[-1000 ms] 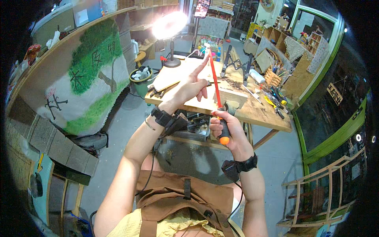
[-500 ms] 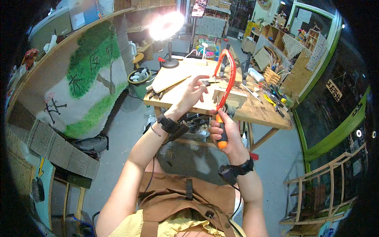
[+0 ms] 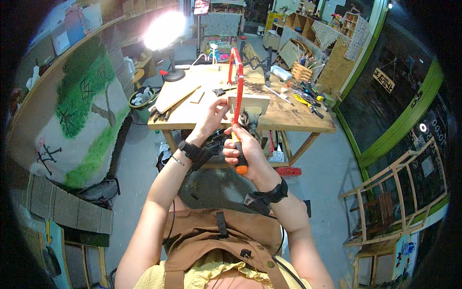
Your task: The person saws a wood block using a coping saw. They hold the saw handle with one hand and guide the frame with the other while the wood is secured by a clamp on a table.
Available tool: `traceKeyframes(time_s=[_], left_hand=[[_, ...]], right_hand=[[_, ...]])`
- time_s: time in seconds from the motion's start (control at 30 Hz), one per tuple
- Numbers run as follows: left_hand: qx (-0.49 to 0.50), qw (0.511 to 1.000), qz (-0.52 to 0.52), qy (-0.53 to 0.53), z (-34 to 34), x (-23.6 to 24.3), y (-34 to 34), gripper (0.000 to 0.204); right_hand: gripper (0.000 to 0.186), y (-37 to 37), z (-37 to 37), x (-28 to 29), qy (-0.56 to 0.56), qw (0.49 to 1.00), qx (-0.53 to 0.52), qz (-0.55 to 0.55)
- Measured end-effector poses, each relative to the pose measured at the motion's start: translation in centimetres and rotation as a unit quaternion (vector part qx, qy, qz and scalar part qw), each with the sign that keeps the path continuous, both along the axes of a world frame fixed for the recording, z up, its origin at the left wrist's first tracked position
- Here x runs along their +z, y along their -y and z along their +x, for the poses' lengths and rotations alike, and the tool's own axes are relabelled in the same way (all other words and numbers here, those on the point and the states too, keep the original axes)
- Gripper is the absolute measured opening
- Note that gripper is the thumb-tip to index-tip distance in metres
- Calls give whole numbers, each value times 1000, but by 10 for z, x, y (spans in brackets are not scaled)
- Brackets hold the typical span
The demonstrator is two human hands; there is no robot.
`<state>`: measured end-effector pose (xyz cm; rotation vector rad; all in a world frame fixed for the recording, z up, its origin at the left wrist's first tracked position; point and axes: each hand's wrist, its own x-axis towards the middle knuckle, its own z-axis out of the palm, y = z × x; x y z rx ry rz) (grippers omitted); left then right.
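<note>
My right hand [image 3: 244, 147] is wrapped round the orange and black handle of a red-framed hacksaw [image 3: 239, 79]. The saw's frame stands upright, pointing away over the table edge. Behind it, a pale wooden board [image 3: 255, 104] stands on edge, apparently in a vise [image 3: 246, 118] at the table's near side, mostly hidden by the saw and hand. Close to the board's left end is my left hand [image 3: 211, 118], its fingers bent and apart; whether the fingertips touch the board is unclear. The blade is too thin to make out against the wood.
The wooden table [image 3: 298, 124] carries a triangular board [image 3: 178, 98] and a small wood offcut [image 3: 197, 97] on the left. Yellow and black hand tools [image 3: 308, 99] lie on the right. A bright lamp [image 3: 165, 30] stands at the back left, with a bin [image 3: 141, 100] beside the table.
My left hand has come closer to the board, its spread fingers now bent. The saw has turned more upright and straight ahead. The whole view has shifted right.
</note>
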<state>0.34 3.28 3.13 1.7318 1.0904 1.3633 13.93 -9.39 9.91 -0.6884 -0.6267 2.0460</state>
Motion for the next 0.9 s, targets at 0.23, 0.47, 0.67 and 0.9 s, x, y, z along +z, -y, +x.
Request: traceKeyframes(time_s=[0.23, 0.47, 0.67, 0.9], left_hand=[[10, 999, 39, -1, 1, 6, 8, 26], [20, 1000, 9, 13, 3, 9, 13, 26], [18, 999, -25, 33, 3, 8, 13, 28], [36, 998, -35, 28, 11, 23, 28, 26]], right_hand=[[22, 4, -7, 2, 24, 1000, -10, 8], [22, 3, -7, 0, 14, 1000, -3, 8], [19, 7, -10, 3, 26, 999, -14, 18], [17, -4, -7, 14, 68, 997, -31, 15]])
